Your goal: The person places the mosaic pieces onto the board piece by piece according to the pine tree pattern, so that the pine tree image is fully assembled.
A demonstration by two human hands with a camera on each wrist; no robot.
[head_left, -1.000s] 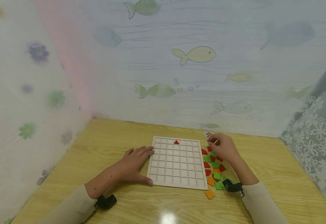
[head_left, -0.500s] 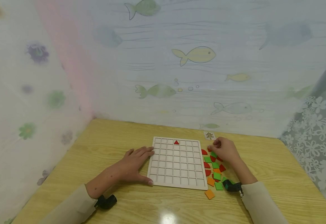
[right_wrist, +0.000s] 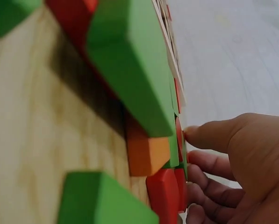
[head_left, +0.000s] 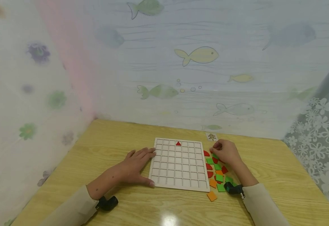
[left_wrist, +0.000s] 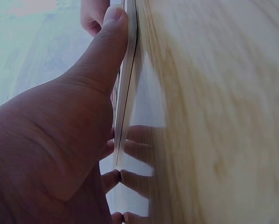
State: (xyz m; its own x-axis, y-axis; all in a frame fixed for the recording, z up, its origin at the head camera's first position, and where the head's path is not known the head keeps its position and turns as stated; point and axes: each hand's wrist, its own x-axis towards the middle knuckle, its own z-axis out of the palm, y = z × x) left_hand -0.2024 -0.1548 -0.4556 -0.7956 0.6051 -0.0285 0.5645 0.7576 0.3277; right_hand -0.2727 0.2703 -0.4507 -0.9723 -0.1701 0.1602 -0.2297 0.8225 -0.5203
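My left hand (head_left: pixel 134 168) lies at the left side of a pale wooden grid board (head_left: pixel 181 187), its fingers and thumb touching the edge. In the left wrist view the thumb (left_wrist: pixel 99 58) rests along that edge. One red triangle tile (head_left: pixel 178 143) sits in a top-row cell. Right of the board, my right hand (head_left: pixel 227 153) is over the far end of a pile of loose tiles. Thumb and index fingertips pinch a small red tile (right_wrist: pixel 189 157), mostly hidden by the fingers. Beneath them lie green tiles (head_left: pixel 210 161) and red half-round tiles (head_left: pixel 208 166).
A small pattern card (head_left: pixel 211 137) lies behind the pile, beyond the right hand. Orange tiles (head_left: pixel 211 196) are at the near end of the pile. A wall sheet with fish drawings (head_left: pixel 195 62) rises behind the wooden table (head_left: pixel 119 135).
My right hand has come down and slightly nearer from beside the pattern card onto the red tile, leaving the card uncovered. The left hand stays on the board's edge.
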